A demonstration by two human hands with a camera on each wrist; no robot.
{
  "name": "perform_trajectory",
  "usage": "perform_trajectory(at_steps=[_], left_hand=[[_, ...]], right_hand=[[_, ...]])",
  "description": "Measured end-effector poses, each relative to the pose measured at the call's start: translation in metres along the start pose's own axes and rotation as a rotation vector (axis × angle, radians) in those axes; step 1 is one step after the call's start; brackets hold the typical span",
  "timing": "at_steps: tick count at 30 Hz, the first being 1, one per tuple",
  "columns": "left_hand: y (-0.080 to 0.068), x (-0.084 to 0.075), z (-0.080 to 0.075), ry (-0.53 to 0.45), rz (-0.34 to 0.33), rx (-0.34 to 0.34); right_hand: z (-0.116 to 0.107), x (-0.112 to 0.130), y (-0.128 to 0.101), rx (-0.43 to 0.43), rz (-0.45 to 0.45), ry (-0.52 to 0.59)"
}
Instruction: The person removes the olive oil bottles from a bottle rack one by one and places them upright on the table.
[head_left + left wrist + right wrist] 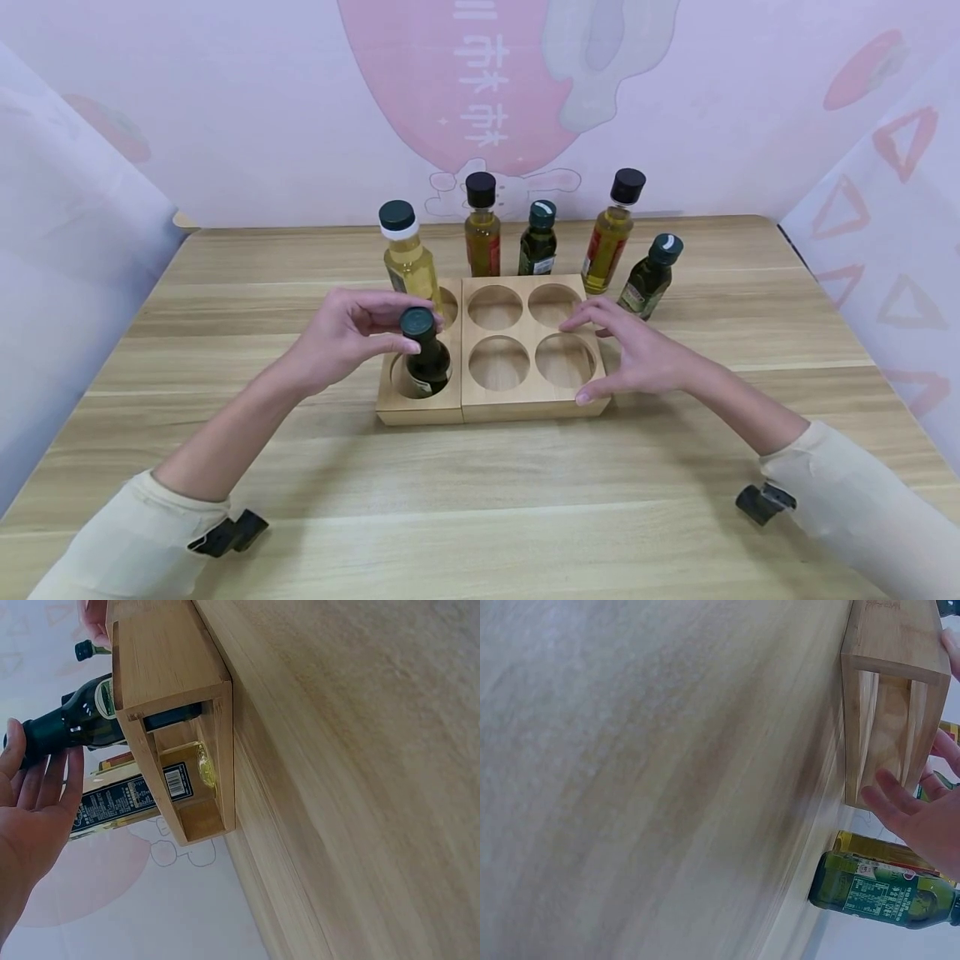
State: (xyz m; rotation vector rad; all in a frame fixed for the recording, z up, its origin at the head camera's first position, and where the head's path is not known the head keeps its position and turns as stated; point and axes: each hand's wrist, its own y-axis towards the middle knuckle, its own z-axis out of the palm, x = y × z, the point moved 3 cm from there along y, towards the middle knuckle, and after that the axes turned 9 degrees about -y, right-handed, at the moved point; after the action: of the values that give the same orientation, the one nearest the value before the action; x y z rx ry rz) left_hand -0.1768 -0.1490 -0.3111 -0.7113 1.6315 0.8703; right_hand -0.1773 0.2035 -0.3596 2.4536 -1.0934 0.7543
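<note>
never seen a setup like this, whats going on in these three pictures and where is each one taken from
There is no machine here, just a person's two bare hands. The widest picture comes from a camera on the head, looking forward and down. The other two come from cameras on the left and right wrists, so they look sideways.

On the wooden table is a wooden rack with round holes. The left hand holds a dark bottle near its cap, its base inside the front left hole. A pale oil bottle stands in the hole behind. The right hand is at the rack's right end, perhaps steadying it. Four more bottles stand behind and to the right.
</note>
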Motion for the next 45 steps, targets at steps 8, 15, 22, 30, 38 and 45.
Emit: perform_trajectory(at_steps=[8,15,22,30,38,45], left_hand=[[-0.001,0.001,0.001,-0.028,0.02,-0.004],[-0.001,-0.006,0.0,-0.049,0.041,-0.039],[-0.002,-0.016,-0.002,-0.014,0.073,-0.078],[-0.004,-0.021,-0.002,-0.03,0.092,-0.136],[-0.004,-0.024,-0.001,-0.019,0.055,-0.225],[-0.003,-0.022,-0.003,-0.081,0.057,-0.232]], right_hand=[[0.0,0.0,0.0,0.0,0.006,0.004],[0.0,0.0,0.0,-0.006,-0.004,0.002],[-0.002,0.001,0.001,-0.008,-0.005,-0.006],[-0.001,0.0,0.001,0.003,0.004,0.004],[-0.001,-0.001,0.001,0.007,0.009,0.001],[-0.001,-0.001,0.001,-0.002,-0.002,-0.003]])
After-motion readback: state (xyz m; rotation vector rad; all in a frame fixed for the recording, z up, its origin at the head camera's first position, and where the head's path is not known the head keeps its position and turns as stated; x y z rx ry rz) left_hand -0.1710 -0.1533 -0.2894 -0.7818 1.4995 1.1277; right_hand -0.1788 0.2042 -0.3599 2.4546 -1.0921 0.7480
